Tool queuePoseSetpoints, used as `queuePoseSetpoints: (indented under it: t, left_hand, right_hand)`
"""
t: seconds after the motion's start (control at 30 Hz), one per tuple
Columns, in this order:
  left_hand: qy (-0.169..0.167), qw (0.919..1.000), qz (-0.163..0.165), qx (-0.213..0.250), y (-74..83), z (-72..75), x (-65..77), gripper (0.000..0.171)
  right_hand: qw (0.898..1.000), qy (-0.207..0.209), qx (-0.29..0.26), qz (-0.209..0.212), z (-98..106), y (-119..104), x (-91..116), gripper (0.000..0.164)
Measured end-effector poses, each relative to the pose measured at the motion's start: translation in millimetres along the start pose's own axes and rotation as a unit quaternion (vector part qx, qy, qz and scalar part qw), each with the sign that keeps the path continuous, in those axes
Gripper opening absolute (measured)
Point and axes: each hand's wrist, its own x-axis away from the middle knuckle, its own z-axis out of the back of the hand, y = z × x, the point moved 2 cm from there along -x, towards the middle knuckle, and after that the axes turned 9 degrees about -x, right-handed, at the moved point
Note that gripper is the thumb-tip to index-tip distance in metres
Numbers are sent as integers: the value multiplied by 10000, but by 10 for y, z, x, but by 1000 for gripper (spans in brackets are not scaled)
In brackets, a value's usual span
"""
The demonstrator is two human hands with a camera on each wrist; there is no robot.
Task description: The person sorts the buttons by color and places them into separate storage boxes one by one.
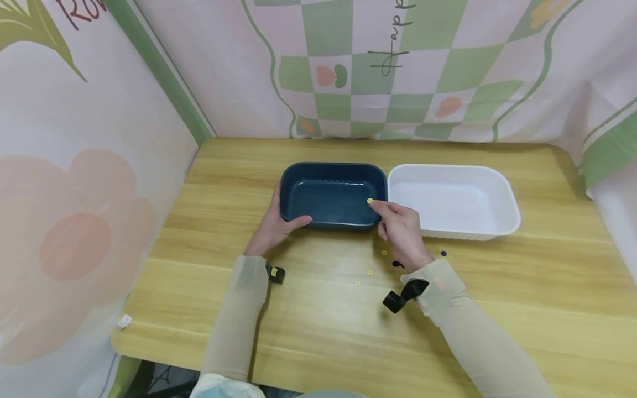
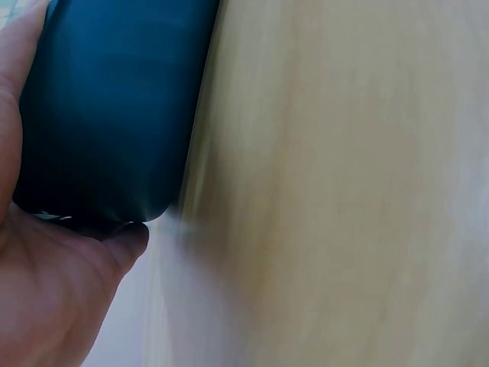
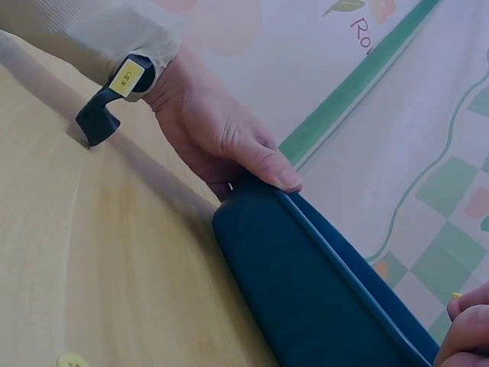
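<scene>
- While the right hand [image 1: 403, 229] pinches a small round yellow button [image 1: 370, 201], thumb and fingertip nearly together, that button hangs over the 3 o'clock end of the dark teal rectangular tray [image 1: 333, 199] with rounded corners.
- Left hand [image 1: 275, 225] grips that tray, palm along its 9 o'clock end, thumb over the rim at 7 o'clock.
- With so thin a hold, the button could slip early; near the 3 o'clock wall, it might hit the rim and bounce out or land in the white rectangular tray [image 1: 453, 202] alongside.
- Loose yellow buttons [image 1: 370, 272] lie at 7 o'clock from the right hand; dark blue buttons [image 1: 444, 254] lie at 4 and 6 o'clock, the latter close under the wrist, where a sleeve or the black wrist mount [image 1: 405, 296] could sweep it aside.
- Writing: "Happ", cut off, on the checked fabric backdrop [image 1: 368, 72] at 12 o'clock; "Ro" and a partial letter on the pale flowered fabric [image 1: 30, 121] at 10 o'clock.
- The left wrist's yellow label [image 3: 126, 78] has characters too small to read surely; no brand shows.
</scene>
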Motion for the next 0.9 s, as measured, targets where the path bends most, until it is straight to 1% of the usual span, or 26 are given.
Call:
queuePoseSetpoints:
  t: [0.2, 0.33, 0.6, 0.9]
  left_hand:
    - [-45, 10000, -45, -9, -6, 9, -2, 118]
    - [-66, 10000, -61, -1, -5, 12, -2, 119]
    - [32, 9999, -103, 101, 14, 22, -10, 117]
    - [-22, 9999, -60, 92, 14, 8, -2, 118]
  right_hand:
    - [9999, 13, 162, -11, -2, -20, 2, 44]
    - [9999, 23, 164, -34, -4, -25, 0, 45]
    - [9997, -12, 242, -68, -4, -24, -5, 47]
    - [10000, 6, 24, -66, 4, -27, 1, 46]
